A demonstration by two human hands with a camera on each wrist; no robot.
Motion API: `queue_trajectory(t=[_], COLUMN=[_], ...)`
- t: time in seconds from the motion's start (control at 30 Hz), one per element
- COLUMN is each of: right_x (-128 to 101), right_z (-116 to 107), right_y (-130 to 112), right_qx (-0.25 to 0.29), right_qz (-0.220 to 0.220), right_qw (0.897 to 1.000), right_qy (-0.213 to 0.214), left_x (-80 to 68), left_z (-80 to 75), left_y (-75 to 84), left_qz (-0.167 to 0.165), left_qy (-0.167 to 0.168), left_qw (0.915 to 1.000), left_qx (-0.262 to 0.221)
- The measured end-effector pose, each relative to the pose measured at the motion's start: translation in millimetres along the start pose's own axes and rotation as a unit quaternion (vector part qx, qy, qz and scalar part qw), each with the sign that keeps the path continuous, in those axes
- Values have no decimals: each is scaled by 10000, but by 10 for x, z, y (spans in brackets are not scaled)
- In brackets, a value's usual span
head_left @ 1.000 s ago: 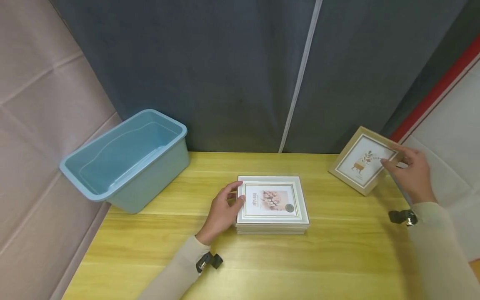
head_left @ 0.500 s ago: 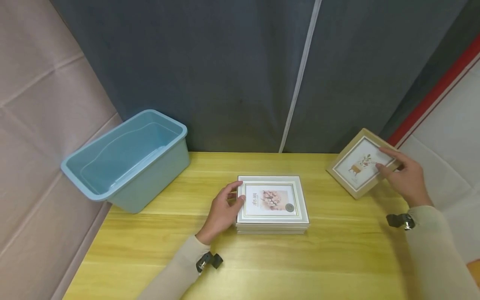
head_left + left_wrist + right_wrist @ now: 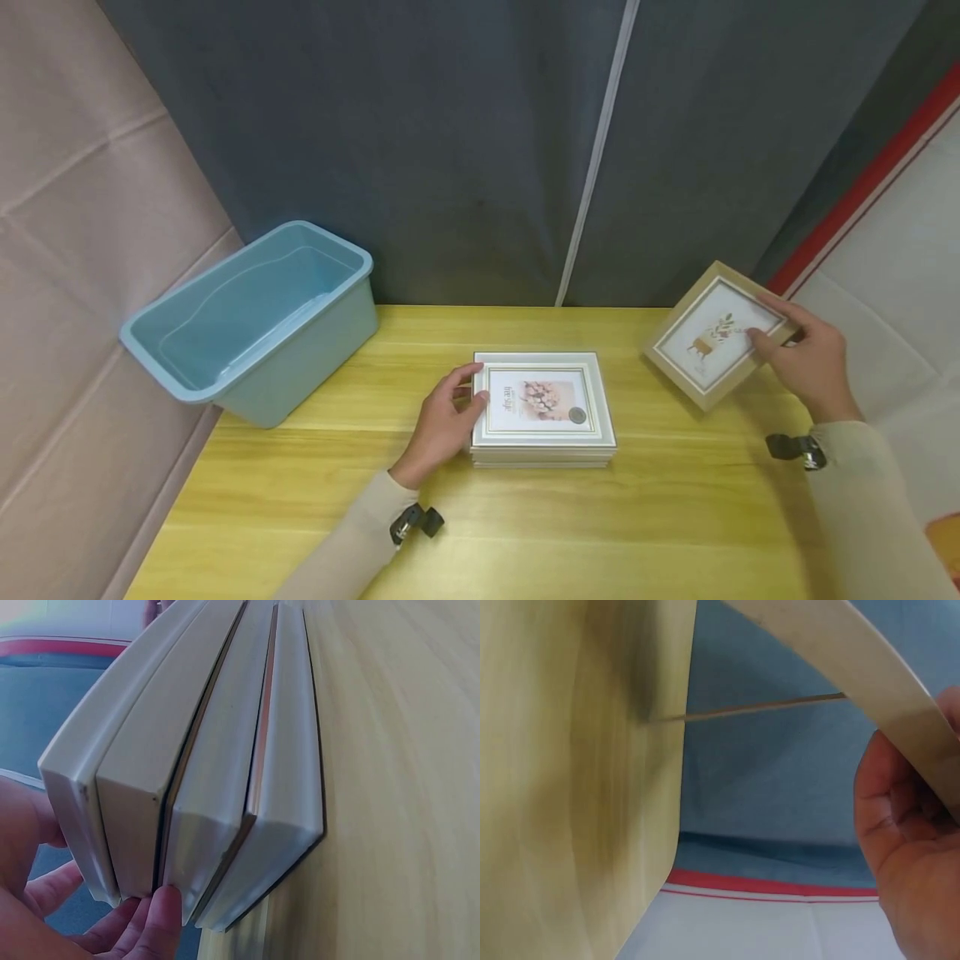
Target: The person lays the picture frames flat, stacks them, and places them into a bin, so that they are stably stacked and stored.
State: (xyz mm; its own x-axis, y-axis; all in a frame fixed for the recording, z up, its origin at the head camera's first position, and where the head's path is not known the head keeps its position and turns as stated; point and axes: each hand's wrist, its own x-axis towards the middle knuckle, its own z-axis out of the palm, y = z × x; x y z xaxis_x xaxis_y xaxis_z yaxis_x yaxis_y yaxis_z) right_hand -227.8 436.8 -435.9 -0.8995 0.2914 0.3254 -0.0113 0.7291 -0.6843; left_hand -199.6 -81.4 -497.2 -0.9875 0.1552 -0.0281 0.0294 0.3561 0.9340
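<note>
Head view first, and nearest of all come two pale sleeves (image 3: pixel 352 542) stretching over the wood-grain desk (image 3: pixel 510 533), a black wrist device (image 3: pixel 416 523) at each cuff. Just beyond, the left hand (image 3: pixel 438 421) sits at the left end of a stack of frames (image 3: pixel 543 457), and it's a loose grip, thumb and index finger apart, tips at the edge of the top white frame (image 3: pixel 547 400). Left wrist view adds more: fingertips resting against the end of the stack, which is at least four frames deep and lies flat on the desk. That top frame shows a pink flower print (image 3: pixel 544 398) with a round grey sticker (image 3: pixel 577 415). Over to the right hand (image 3: pixel 813 362): that grip is closed, thumb on the front, pinching a tan frame (image 3: pixel 716 335) by its right-hand side. It's tilted, over the far right part of the desk, well apart from the stack. Does its lower corner touch the wood? Can't tell. Far left, a blue basin (image 3: pixel 322 354) stands upright. And behind everything hangs a dark cloth (image 3: pixel 405 150), a pale strip (image 3: pixel 596 162) running down it, a red border (image 3: pixel 870 187) away to the right.
</note>
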Motion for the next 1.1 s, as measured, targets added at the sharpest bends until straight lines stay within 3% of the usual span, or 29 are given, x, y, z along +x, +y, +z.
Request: queue_trajectory(t=[0.7,0.87,1.1], right_x=[-196,-266,-358], right_z=[30,38,68], right_y=[-621,-769,-984], right_qx=[1192,1217,1549], right_qz=[-139,-279,-360], right_qw=[9924,9917,9871], right_qy=[276,320,157], left_x=[3,15,22], left_z=[-48,-96,-150], left_y=[-6,39,155], left_qz=[131,176,684], left_qy=[52,284,760], left_qw=[9998,9993,9947], left_qx=[-167,-139,-67])
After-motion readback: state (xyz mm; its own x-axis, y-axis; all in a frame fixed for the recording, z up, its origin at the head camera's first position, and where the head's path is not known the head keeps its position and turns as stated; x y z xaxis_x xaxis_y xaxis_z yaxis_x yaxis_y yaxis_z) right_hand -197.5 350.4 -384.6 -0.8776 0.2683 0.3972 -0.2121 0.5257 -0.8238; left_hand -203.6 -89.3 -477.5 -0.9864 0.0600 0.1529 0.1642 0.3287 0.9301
